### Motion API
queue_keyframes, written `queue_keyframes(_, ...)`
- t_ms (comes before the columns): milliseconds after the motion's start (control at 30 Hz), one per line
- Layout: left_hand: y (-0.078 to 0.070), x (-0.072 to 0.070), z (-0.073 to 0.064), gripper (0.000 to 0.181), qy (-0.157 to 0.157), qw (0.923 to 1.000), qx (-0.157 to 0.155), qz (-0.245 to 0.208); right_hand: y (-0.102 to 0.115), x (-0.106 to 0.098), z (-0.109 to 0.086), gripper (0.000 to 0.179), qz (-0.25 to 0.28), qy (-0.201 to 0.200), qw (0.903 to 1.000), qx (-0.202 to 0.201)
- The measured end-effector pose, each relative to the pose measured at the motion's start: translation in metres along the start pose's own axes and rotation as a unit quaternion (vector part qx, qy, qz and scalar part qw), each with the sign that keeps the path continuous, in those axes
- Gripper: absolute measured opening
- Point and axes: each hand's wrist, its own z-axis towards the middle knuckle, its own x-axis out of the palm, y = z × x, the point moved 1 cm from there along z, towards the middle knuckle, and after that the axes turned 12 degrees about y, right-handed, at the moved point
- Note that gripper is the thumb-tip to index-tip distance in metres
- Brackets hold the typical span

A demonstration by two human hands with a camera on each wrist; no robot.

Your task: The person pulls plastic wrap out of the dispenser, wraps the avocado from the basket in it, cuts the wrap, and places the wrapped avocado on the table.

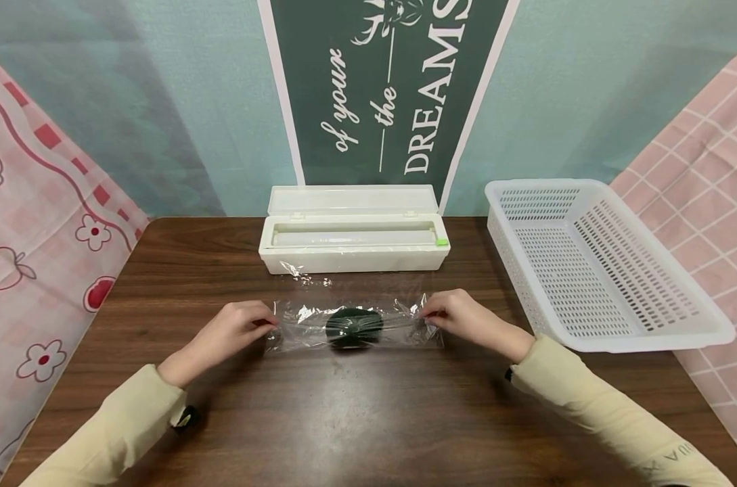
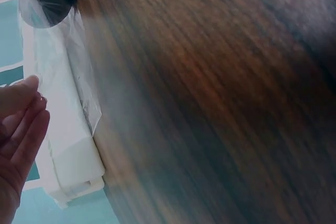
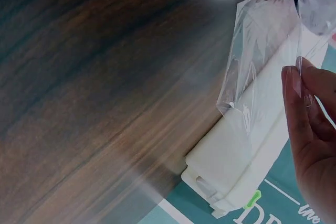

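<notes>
A dark green rounded item lies on the table under a sheet of clear plastic wrap. What kind of thing it is I cannot tell. My left hand pinches the left end of the wrap between thumb and fingers. At the opposite end, my right hand pinches the wrap too; in the right wrist view the film hangs from the fingertips. Behind the wrapped item stands a white wrap dispenser box, its lid raised and a roll inside.
A white perforated plastic basket stands at the right of the brown wooden table. A green slider sits on the box's right end. Patterned cloths hang on both sides, and a printed cloth hangs behind.
</notes>
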Motion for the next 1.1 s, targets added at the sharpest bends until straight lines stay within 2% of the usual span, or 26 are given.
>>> queue_keyframes(233,0.001,0.005,0.003,0.015,0.027,0.9994,-0.011,0.019,0.0,0.002,0.002,0.017,-0.019,0.013,0.9997,-0.01)
queue_keyframes(567,0.003,0.013,0.01,0.016,0.063,0.9971,-0.031,0.03,-0.003,0.008,0.005,0.019,-0.028,0.047,0.9985,0.007)
queue_keyframes(900,0.004,0.023,0.013,0.012,0.128,0.9908,-0.04,0.021,-0.001,0.012,0.009,0.017,-0.022,0.066,0.9974,0.019)
queue_keyframes(1100,0.005,0.028,0.014,0.014,0.136,0.9898,-0.037,0.018,-0.001,0.015,0.011,0.014,-0.022,0.074,0.9968,0.022)
